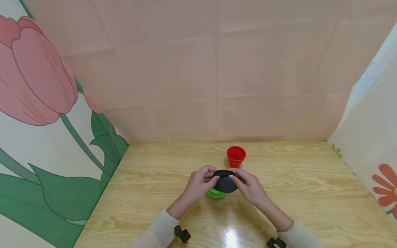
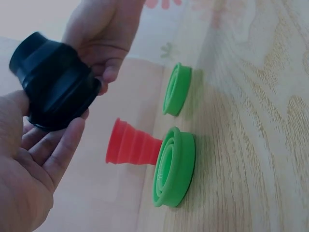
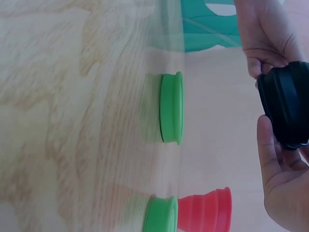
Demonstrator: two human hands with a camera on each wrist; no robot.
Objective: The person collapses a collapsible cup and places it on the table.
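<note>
Well to the left of the hands we see a white side wall [image 1: 34, 141] printed with pink tulips and green leaves. Beyond the hands hangs a creased, pinkish-beige sheet [image 1: 173, 69]; beneath them spreads a pale wood-grain table [image 1: 310, 193], glare shining on its near part. Well to their right we find a pale wall [image 1: 369, 137] bearing a red-orange flower.

Closer in, the left hand [image 1: 196, 184] bends thumb and fingers about the left side of a black cup [image 1: 225, 185], held tilted above the table between both hands. Under it we see a low, ringed green cup [image 1: 216, 194], partly blocked from the head view. Just beyond the hands stands a red cup [image 1: 236, 155], wide end up. A second green cup [image 2: 177, 89] sits right of the first; the head view hides it from us. The right hand [image 1: 252, 189] pinches the black cup's right side between thumb and fingers.
</note>
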